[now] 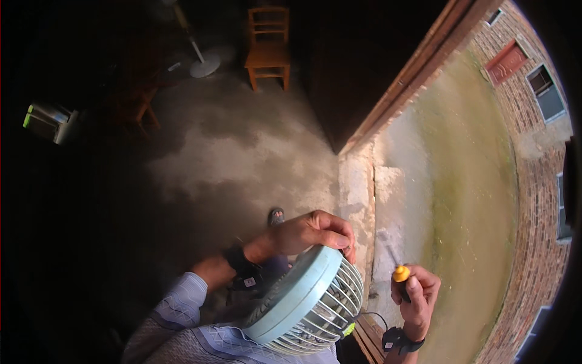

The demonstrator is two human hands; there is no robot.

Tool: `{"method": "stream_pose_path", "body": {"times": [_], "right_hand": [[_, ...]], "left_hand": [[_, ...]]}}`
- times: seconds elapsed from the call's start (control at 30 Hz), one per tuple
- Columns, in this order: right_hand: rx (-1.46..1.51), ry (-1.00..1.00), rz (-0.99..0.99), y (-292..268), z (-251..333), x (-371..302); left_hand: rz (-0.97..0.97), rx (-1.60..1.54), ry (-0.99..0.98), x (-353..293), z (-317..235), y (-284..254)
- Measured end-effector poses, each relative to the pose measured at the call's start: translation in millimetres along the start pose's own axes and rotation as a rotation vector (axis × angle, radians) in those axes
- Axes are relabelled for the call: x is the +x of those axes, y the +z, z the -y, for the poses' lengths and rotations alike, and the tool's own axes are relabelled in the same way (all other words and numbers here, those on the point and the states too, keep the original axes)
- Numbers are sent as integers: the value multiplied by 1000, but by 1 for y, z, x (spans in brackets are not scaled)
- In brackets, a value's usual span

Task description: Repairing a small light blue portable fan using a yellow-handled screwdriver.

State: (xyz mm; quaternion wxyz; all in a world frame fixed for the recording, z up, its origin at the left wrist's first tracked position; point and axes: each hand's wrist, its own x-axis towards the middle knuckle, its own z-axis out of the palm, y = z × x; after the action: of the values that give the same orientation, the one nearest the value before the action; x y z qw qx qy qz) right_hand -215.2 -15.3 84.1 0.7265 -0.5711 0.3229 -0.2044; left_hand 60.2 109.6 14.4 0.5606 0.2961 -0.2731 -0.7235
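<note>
A blue fan [301, 302], cage [345, 290] on, is set before the shirt [224, 346], touched at the top by the curled left hand [312, 233], grip unclear. In the right hand [421, 295] a screwdriver [401, 274] is held, clear of the fan; what is finished cannot be told.

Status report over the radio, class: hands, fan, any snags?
Left hand at top of tilted fan. Right hand gripping screwdriver, apart from fan. Possible snag: dark cord between fan and right hand.

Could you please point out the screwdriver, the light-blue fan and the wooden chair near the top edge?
Screwdriver [401, 273]: head view, yellow part of handle.
Light-blue fan [300, 297]: head view, broad rim.
Wooden chair [268, 54]: head view, seat.
</note>
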Motion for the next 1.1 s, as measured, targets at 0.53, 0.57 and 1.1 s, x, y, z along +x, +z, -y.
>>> {"method": "stream_pose_path", "body": {"times": [0.53,0.57,1.1], "right_hand": [[-375,-421,360,46,9,81],[-329,-439,430,33,-3,88],[-531,-459,948,147,33,191]], "left_hand": [[-246,229,245,-27,-12,40],[-275,229,279,-22,2,46],[-918,232,780,-42,36,4]]}}
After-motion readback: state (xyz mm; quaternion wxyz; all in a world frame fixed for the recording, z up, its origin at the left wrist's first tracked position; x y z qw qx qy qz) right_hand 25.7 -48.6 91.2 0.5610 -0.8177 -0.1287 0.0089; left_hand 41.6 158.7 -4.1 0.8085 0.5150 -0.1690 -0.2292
